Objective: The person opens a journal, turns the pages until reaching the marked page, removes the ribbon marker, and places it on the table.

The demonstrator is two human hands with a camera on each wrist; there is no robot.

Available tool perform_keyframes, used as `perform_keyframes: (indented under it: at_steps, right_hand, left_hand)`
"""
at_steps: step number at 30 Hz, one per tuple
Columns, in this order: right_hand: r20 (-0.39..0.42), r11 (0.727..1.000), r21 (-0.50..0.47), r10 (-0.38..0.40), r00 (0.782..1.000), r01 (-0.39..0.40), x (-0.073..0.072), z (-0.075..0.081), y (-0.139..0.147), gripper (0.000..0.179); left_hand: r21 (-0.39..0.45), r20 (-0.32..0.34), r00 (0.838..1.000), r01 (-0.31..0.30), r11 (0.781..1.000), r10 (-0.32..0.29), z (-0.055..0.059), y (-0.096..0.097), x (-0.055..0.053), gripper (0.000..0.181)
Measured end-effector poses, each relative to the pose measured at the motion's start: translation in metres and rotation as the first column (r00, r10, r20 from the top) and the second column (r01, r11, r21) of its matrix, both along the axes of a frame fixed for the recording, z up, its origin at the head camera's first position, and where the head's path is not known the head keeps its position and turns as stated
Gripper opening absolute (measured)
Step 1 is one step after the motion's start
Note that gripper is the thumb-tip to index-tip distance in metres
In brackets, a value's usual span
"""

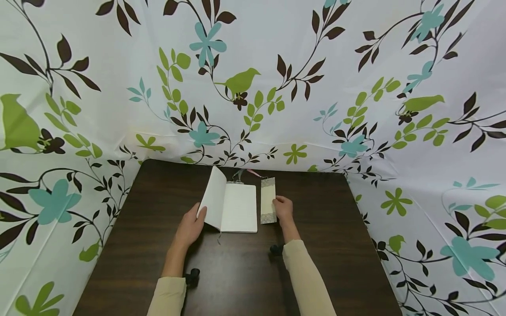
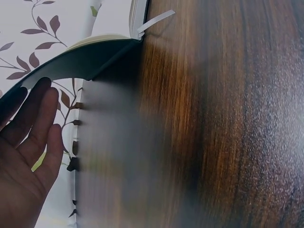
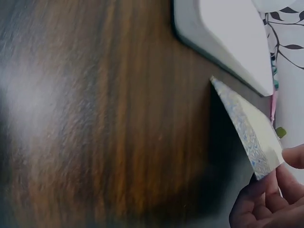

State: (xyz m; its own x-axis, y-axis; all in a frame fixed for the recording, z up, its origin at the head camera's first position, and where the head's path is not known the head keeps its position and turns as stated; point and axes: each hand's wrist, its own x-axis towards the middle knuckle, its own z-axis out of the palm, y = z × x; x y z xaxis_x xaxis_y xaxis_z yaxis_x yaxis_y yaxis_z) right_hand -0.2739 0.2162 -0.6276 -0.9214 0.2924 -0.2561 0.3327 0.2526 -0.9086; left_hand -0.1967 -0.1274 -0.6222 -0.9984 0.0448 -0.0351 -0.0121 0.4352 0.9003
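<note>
An open notebook (image 1: 240,208) with blank white pages lies near the far edge of the table. My left hand (image 1: 191,225) holds its raised left side, thumb over the pages and fingers behind the dark cover (image 2: 102,59). A thin ribbon marker (image 2: 159,20) hangs out at the notebook's near end. To the right of the notebook, my right hand (image 1: 283,208) pinches the right edge of a cream bookmark (image 1: 268,195) with patterned silvery ends. In the right wrist view the bookmark (image 3: 251,133) is tilted, one corner low near the tabletop.
A pink ribbon (image 1: 253,172) runs from the bookmark's top. Beside it, a teal ribbon (image 1: 238,174) shows behind the notebook, above a patterned strip mostly hidden. The dark wood table (image 1: 229,281) meets a floral cloth (image 1: 245,123) at its far edge.
</note>
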Motion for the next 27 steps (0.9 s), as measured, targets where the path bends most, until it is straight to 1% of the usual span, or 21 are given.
perform_keyframes:
  at_steps: [2, 4, 7, 9, 10, 12, 14, 16, 17, 19, 20, 21, 23, 27]
  right_hand:
    - [0.0, 0.999, 0.052, -0.009, 1.0, 0.009, 0.0, -0.002, 0.002, 0.041]
    - [0.0, 0.991, 0.132, -0.018, 1.0, 0.018, 0.0, -0.003, 0.003, 0.042]
    - [0.003, 0.97, 0.242, -0.031, 1.0, 0.03, -0.001, -0.004, 0.003, 0.044]
    - [0.003, 0.954, 0.299, -0.023, 1.0, 0.021, -0.001, -0.006, 0.001, 0.045]
    - [-0.006, 0.951, 0.31, -0.011, 1.0, 0.013, -0.001, -0.007, -0.001, 0.046]
    - [-0.027, 0.95, 0.312, 0.035, 0.999, -0.024, 0.001, -0.008, -0.007, 0.045]
    - [-0.064, 0.948, 0.308, 0.107, 0.992, -0.082, 0.004, -0.007, -0.014, 0.042]
    - [-0.102, 0.944, 0.29, 0.196, 0.975, -0.16, 0.01, -0.004, -0.023, 0.041]
    - [-0.116, 0.935, 0.29, 0.245, 0.963, -0.203, 0.013, -0.002, -0.029, 0.04]
    - [-0.146, 0.904, 0.321, 0.341, 0.929, -0.281, 0.02, 0.001, -0.039, 0.038]
    - [-0.148, 0.884, 0.346, 0.384, 0.912, -0.316, 0.023, 0.002, -0.044, 0.038]
    - [-0.149, 0.856, 0.383, 0.427, 0.892, -0.346, 0.027, 0.003, -0.048, 0.037]
    - [-0.136, 0.796, 0.456, 0.504, 0.853, -0.398, 0.033, 0.003, -0.056, 0.036]
    - [-0.074, 0.658, 0.584, 0.627, 0.776, -0.476, 0.043, 0.0, -0.065, 0.039]
  left_hand:
    - [-0.001, -0.002, 1.0, -0.006, 1.0, 0.006, -0.001, 0.001, -0.001, 0.054]
    - [-0.006, -0.004, 1.0, -0.013, 1.0, 0.013, -0.001, 0.001, -0.001, 0.052]
    - [-0.009, -0.004, 1.0, -0.017, 1.0, 0.017, -0.001, 0.001, -0.002, 0.052]
    - [-0.01, -0.003, 1.0, -0.015, 1.0, 0.015, -0.001, 0.001, -0.003, 0.052]
    - [-0.011, -0.001, 1.0, -0.015, 1.0, 0.015, -0.001, 0.0, -0.002, 0.052]
    - [-0.007, 0.005, 1.0, -0.013, 1.0, 0.013, 0.0, -0.001, -0.002, 0.052]
    - [-0.004, 0.006, 1.0, -0.011, 1.0, 0.011, 0.001, 0.0, -0.002, 0.052]
    - [0.0, 0.01, 1.0, -0.007, 1.0, 0.007, 0.001, 0.0, -0.002, 0.052]
    - [0.001, 0.011, 1.0, -0.002, 1.0, 0.002, 0.002, 0.0, -0.001, 0.053]
    - [0.003, 0.014, 1.0, 0.001, 1.0, -0.001, 0.002, 0.001, 0.0, 0.053]
    - [0.003, 0.016, 1.0, 0.003, 1.0, -0.003, 0.002, 0.001, 0.0, 0.053]
    - [0.002, 0.017, 1.0, 0.005, 1.0, -0.006, 0.002, 0.001, 0.0, 0.053]
    - [0.0, 0.022, 1.0, 0.011, 1.0, -0.011, 0.003, 0.002, 0.001, 0.054]
    - [0.0, 0.032, 0.999, 0.019, 1.0, -0.019, 0.003, 0.004, 0.003, 0.056]
